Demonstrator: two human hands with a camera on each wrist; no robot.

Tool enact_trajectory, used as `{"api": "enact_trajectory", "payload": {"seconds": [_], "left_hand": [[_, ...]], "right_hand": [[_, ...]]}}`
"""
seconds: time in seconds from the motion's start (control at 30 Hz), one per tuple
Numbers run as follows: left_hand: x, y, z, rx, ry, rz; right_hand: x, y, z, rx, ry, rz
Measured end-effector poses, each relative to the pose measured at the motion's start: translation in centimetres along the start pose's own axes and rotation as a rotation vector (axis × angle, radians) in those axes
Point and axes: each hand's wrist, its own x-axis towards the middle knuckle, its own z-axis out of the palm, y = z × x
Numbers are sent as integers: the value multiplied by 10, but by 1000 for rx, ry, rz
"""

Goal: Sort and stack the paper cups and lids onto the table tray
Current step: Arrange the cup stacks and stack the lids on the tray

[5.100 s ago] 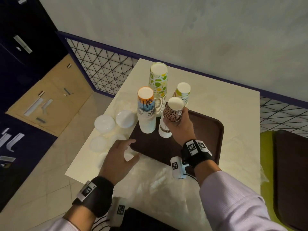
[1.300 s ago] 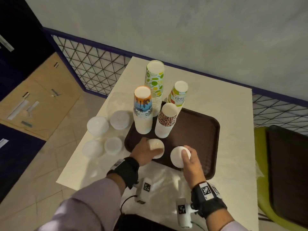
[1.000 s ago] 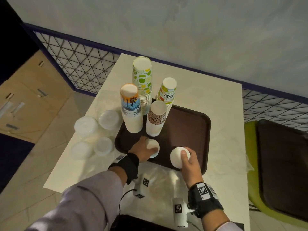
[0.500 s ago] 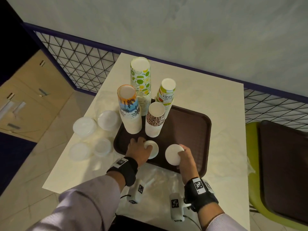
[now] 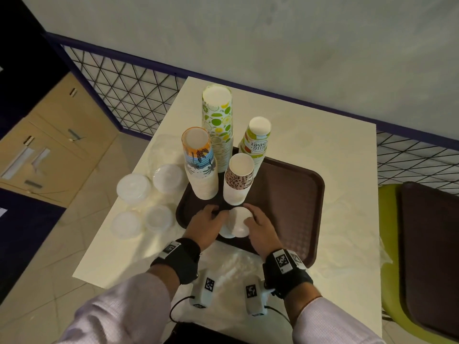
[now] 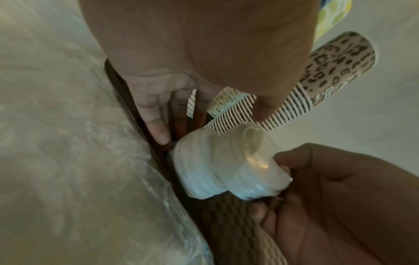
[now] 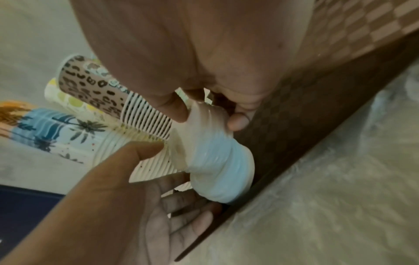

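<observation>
Four upside-down paper cup stacks stand at the back left of the brown tray: green-dotted, palm-print, leopard-print and a "Hello Summer" one. At the tray's front left, my right hand pinches a stack of white lids between thumb and fingers, tilted against a second lid stack. My left hand is beside that second stack, with nearly straight fingers touching its edge. In the head view the second stack is mostly hidden.
Several more clear lid stacks lie on the white table left of the tray. Crumpled clear plastic wrap lies at the table's front edge. A green chair with a dark seat stands to the right.
My hands have come together at the tray's front left. The two lid stacks, held apart half a second ago, now touch, with the right one leaning onto the left one.
</observation>
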Motion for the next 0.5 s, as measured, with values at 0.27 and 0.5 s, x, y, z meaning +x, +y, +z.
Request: {"api": "enact_trajectory", "payload": {"seconds": [0.27, 0.5], "left_hand": [[-2, -6, -2, 117, -57, 94], [7, -15, -4, 188, -54, 118]], "right_hand": [[9, 2, 13, -218, -8, 18], [9, 12, 17, -294, 12, -3]]}}
